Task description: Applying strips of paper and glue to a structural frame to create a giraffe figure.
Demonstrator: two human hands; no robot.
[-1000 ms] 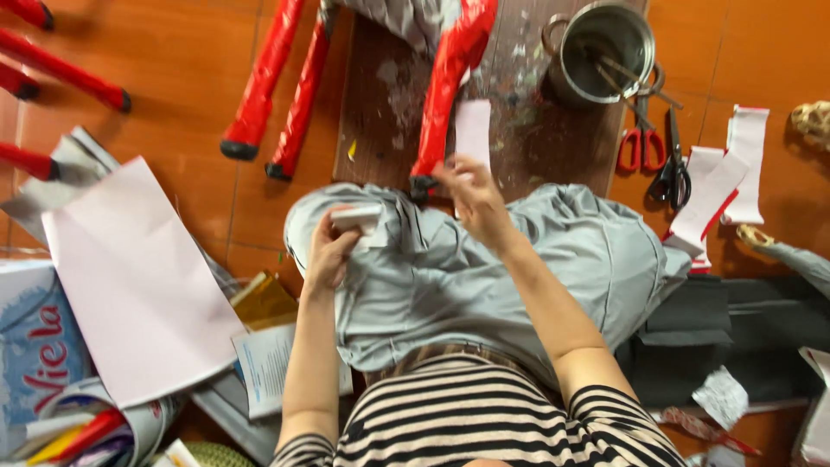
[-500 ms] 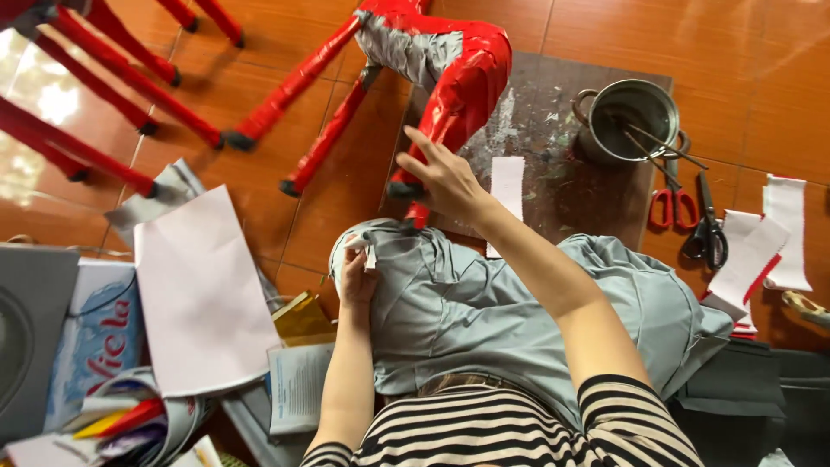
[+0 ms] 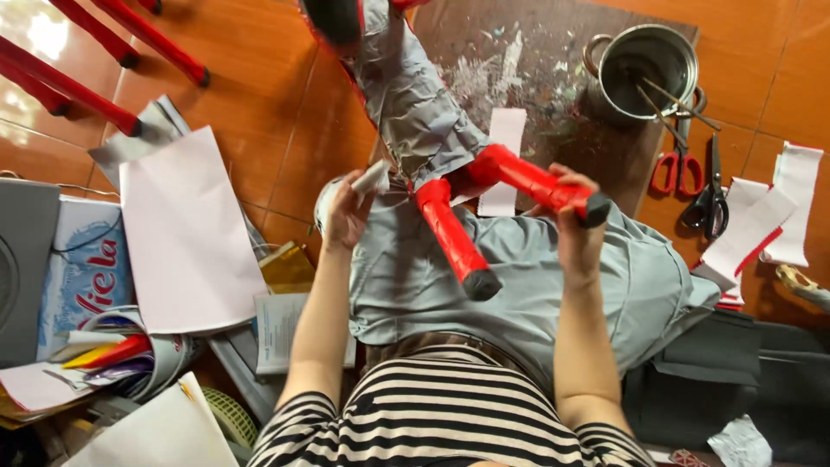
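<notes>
Papier-mâché figure (image 3: 432, 130), grey body with red-taped legs, lies across the lap above the tiled floor (image 3: 259, 104); right hand (image 3: 575, 229) is wrapped tight round one leg, likely to steady it. Left hand (image 3: 346, 212) pinches a small paper scrap (image 3: 372, 177) just beside it. Nearby: pot (image 3: 644, 69), scissors (image 3: 692, 177), paper sheet (image 3: 186, 233).

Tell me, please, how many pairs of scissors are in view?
2: red-handled scissors and black-handled scissors, side by side on the floor right of the metal pot. More may hide under clutter.
</notes>
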